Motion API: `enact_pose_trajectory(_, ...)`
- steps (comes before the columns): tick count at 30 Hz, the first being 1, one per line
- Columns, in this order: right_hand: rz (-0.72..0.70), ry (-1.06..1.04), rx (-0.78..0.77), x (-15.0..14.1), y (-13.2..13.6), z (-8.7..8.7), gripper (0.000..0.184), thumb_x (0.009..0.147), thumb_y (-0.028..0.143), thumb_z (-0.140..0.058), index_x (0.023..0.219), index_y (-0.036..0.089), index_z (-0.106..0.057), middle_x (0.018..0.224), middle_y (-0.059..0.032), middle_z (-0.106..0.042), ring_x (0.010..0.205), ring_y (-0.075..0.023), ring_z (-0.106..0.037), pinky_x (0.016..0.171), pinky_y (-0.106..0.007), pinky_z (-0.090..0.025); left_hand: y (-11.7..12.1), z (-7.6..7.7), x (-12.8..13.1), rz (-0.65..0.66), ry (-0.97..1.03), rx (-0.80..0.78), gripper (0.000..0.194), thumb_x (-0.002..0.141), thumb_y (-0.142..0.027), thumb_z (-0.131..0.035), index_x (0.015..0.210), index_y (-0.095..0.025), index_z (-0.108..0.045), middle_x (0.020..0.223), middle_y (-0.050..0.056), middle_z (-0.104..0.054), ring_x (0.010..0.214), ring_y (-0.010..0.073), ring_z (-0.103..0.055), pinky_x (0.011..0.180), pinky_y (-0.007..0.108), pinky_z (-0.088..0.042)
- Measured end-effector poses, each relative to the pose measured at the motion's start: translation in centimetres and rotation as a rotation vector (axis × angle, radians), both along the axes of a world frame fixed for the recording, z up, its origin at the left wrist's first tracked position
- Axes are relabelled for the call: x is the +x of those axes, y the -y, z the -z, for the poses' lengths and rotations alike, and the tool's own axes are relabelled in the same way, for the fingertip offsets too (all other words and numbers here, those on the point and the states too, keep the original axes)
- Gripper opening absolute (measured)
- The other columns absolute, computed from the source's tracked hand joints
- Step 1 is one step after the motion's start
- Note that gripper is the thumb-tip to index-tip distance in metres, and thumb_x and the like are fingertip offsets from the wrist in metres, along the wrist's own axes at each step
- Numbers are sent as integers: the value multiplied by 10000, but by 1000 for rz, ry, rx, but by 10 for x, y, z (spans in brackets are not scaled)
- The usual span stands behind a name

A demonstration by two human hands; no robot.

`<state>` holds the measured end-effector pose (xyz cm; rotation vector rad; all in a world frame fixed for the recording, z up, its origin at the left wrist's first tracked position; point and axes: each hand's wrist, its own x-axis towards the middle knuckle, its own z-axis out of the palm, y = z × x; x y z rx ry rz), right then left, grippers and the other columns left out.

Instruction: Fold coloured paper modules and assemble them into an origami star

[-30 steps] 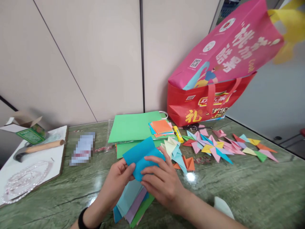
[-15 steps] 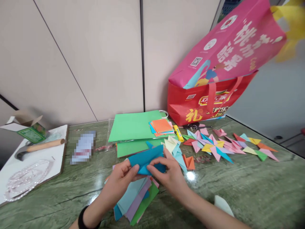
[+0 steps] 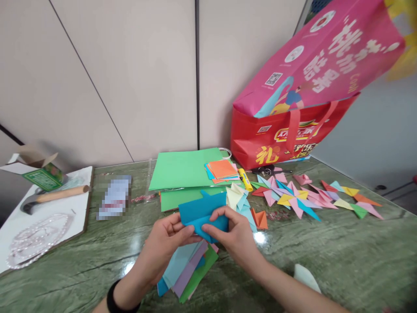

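A blue sheet of folding paper (image 3: 202,208), partly folded, is held up over the table between both hands. My left hand (image 3: 171,237) pinches its left lower edge, the thumb lying on the front. On the right side, my right hand (image 3: 233,230) grips it with thumb and forefinger at a fold. Beneath the hands lies a fanned pile of coloured paper (image 3: 192,269) in light blue, purple and green. Just beyond the right hand sit folded pale yellow and light blue pieces (image 3: 235,198) and an orange folded piece (image 3: 259,218).
Green sheets (image 3: 185,169) lie behind, with small orange squares (image 3: 223,169) on top and a yellow glue stick (image 3: 245,180) alongside. Folded paper stars (image 3: 293,195) spread rightward. A red bag (image 3: 254,148) stands against the wall. At left, a hammer (image 3: 55,195) and beads (image 3: 41,243) rest on a white board.
The blue paper has turned from a slant to nearly level and folded over more. My right fingers moved from lying across it to a pinch. The view has shifted slightly.
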<state>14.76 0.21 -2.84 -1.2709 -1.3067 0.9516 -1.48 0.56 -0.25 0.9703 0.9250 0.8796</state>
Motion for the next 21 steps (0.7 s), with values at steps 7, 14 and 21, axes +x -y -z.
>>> enact_pose_trajectory(7, -5, -123, 105, 1, -3, 10, 759, 605, 222, -749, 1268, 239, -380, 1152, -92, -549, 968, -251, -583, 679, -315, -543, 1, -2, 0, 30, -29, 35, 298, 772, -269, -636, 1052, -166, -633, 1011, 82, -716, 861, 219, -675, 819, 366, -517)
enact_pose_trajectory(14, -138, -350, -102, -4, -3, 10, 769, 620, 246, -745, 1251, 232, -308, 624, 73, -572, 515, -140, -581, 456, -236, -482, -1, 2, -2, -83, -159, 52, 285, 680, -244, -726, 941, -162, -645, 797, 35, -748, 734, 178, -678, 685, 279, -532)
enact_pose_trajectory(21, -59, -199, 25, -1, -5, 12, 661, 640, 216, -717, 1202, 242, -369, 967, -50, -622, 750, -189, -637, 595, -287, -533, -1, -3, 0, -78, -173, 45, 222, 668, -271, -718, 834, -141, -650, 749, 56, -750, 649, 205, -683, 628, 314, -541)
